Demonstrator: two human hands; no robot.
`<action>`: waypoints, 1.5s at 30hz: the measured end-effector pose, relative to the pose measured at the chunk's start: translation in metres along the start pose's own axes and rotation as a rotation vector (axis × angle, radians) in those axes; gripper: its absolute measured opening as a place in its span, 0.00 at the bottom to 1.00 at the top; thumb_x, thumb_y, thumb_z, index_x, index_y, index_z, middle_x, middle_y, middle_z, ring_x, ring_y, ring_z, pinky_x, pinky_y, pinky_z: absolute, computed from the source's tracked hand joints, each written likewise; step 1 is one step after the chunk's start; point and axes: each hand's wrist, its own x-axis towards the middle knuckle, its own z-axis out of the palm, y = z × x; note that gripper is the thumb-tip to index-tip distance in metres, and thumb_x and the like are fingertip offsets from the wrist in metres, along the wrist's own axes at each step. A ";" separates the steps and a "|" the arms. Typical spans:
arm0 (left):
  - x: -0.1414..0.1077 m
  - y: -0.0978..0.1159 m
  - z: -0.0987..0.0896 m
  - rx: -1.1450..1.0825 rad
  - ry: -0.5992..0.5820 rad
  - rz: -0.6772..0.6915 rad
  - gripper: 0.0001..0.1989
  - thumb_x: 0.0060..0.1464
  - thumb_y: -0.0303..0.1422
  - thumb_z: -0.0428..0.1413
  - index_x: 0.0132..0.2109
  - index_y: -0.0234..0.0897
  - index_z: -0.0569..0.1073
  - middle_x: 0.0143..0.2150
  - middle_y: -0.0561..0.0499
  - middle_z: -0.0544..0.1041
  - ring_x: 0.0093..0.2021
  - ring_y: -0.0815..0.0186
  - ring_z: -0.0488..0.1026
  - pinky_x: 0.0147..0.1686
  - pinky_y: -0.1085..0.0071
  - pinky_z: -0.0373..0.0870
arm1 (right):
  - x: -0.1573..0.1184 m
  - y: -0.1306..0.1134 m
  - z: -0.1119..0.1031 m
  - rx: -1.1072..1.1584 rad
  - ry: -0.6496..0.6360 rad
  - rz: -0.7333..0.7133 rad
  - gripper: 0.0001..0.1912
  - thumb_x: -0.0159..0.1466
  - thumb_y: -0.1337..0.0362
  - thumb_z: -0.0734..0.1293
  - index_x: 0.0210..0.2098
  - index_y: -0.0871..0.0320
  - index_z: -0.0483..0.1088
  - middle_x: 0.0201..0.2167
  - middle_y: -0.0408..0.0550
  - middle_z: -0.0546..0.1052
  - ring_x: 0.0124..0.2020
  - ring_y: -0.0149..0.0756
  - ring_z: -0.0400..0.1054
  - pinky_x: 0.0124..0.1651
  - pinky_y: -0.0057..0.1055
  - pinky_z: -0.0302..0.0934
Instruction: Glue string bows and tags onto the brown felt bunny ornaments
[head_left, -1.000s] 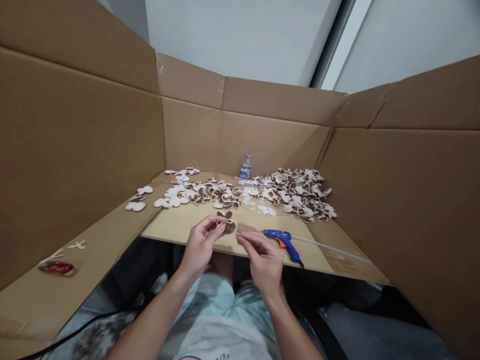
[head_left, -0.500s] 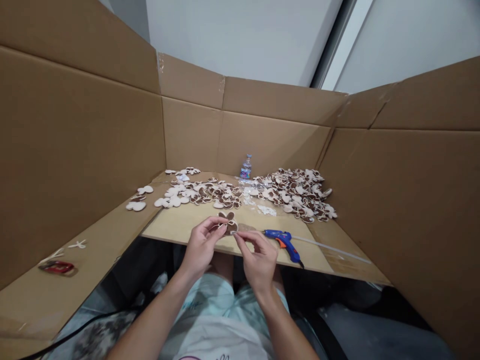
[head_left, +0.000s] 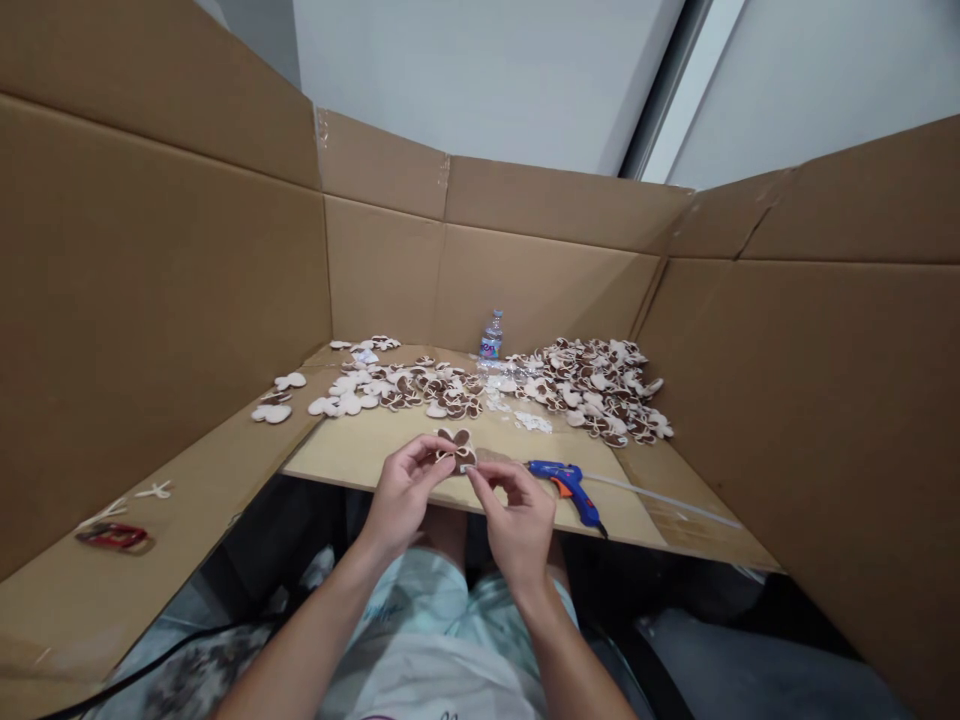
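A brown felt bunny-shaped piece (head_left: 464, 462) with a cream border and a cream bow is held over the front of the table. My left hand (head_left: 401, 490) pinches it from the left, thumb and fingers closed near the bow. At its lower right edge, my right hand (head_left: 517, 515) has thumb and forefinger closed on a small white piece (head_left: 465, 468) against the brown felt. Just right of my right hand lies a blue glue gun (head_left: 561, 478) with an orange trigger and a long glue stick (head_left: 667, 498) out of its back.
Similar felt pieces lie in a left pile (head_left: 405, 385) and a taller right pile (head_left: 600, 385). Between them are a water bottle (head_left: 491, 340) and small white bits (head_left: 534, 423). Red-handled snips (head_left: 112, 537) and cream bows (head_left: 154, 490) lie left. Cardboard walls (head_left: 547, 280) enclose the table.
The felt piece has tilted slightly, so more of its brown face and bow shows. My hands have barely moved; the white piece now sits against the felt's lower edge.
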 end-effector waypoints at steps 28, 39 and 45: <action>0.008 0.000 -0.015 0.034 -0.031 -0.155 0.18 0.38 0.27 0.69 0.33 0.37 0.68 0.34 0.56 0.74 0.33 0.72 0.70 0.35 0.77 0.65 | 0.015 0.012 -0.056 0.253 -0.282 0.449 0.11 0.53 0.58 0.75 0.27 0.60 0.77 0.21 0.48 0.79 0.18 0.27 0.67 0.21 0.23 0.59; -0.005 -0.014 0.003 0.078 -0.320 -0.323 0.19 0.32 0.26 0.71 0.34 0.34 0.74 0.34 0.51 0.78 0.36 0.64 0.75 0.38 0.70 0.69 | -0.003 0.014 -0.074 0.139 -0.619 0.277 0.19 0.65 0.58 0.65 0.54 0.52 0.66 0.40 0.48 0.77 0.36 0.34 0.73 0.41 0.32 0.67; -0.010 -0.022 0.004 0.056 -0.448 -0.407 0.16 0.30 0.25 0.70 0.31 0.34 0.77 0.31 0.53 0.77 0.33 0.66 0.75 0.34 0.72 0.69 | 0.000 0.009 -0.077 0.164 -0.761 0.328 0.11 0.64 0.57 0.66 0.44 0.55 0.71 0.37 0.46 0.75 0.37 0.34 0.70 0.40 0.30 0.64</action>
